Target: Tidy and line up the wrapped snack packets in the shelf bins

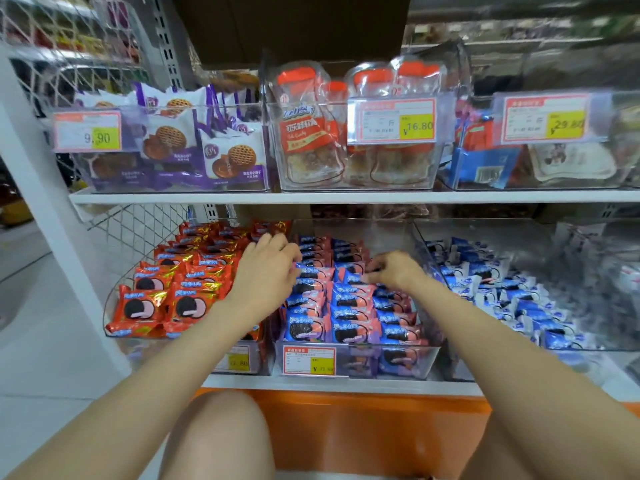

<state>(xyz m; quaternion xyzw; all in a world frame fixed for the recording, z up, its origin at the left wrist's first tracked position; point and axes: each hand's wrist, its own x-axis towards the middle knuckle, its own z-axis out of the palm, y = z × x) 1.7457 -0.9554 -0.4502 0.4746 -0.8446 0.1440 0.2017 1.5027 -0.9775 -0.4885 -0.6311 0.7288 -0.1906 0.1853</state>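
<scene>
Step in hand: squaring up the middle bin (391, 355) on the lower shelf, centre of frame. Both hands are in it, working the blue-and-pink cookie packets (349, 313).

Left hand (266, 268) sits at the bin's left edge, fingers curled onto a packet in the left column, looks like a light pinch, not a lift. Right hand (391, 270) is at the right column, fingers closed on a packet edge; exact contact is partly hidden.

Packets: 3 columns, overlapped front to back, flat glossy wrappers. Left 2 columns fairly straight; right column looks a bit skewed.

Next move, my read: nudge the right column straight and flush with its neighbour.

Red packets (176, 289) left look roughly lined up; blue-and-white packets (502, 289) right are jumbled, likely next.
</scene>
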